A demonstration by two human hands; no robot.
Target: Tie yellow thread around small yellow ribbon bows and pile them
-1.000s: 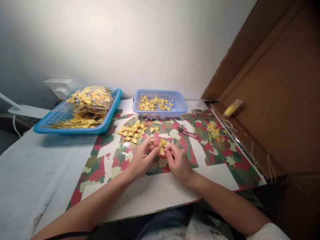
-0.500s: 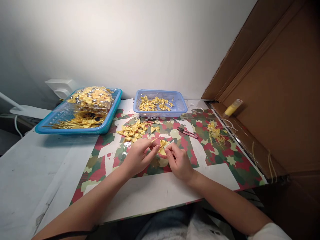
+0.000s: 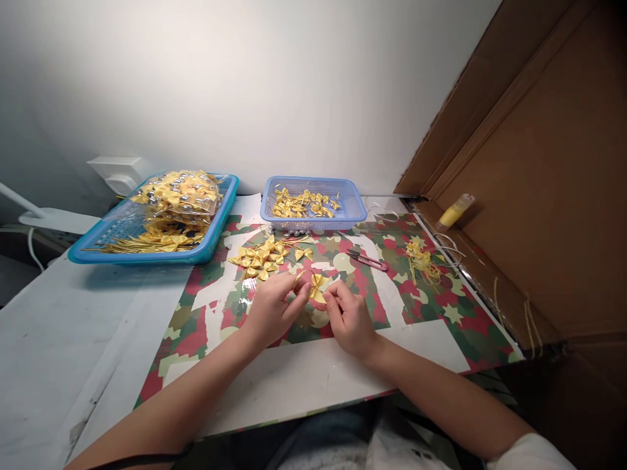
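Note:
Both my hands meet over the patterned mat [image 3: 431, 313] and pinch one small yellow ribbon bow [image 3: 318, 284]. My left hand [image 3: 272, 308] grips the bow's left side, with a thin gold cord looping above its fingers. My right hand [image 3: 345, 314] pinches the bow's right side from below. A loose heap of finished yellow bows [image 3: 262, 256] lies just beyond my left hand.
A lilac basket [image 3: 353, 210] with bows stands at the back centre, a blue tray [image 3: 215, 238] of bagged bows at the back left. Red thread snips [image 3: 366, 259] and a tangle of yellow cord [image 3: 422, 261] lie to the right. A cardboard wall with a yellow tube [image 3: 455, 210] closes the right side.
My hands have stayed in place; the fingers shifted slightly on the bow and the gold cord loop has tightened toward my left fingertips.

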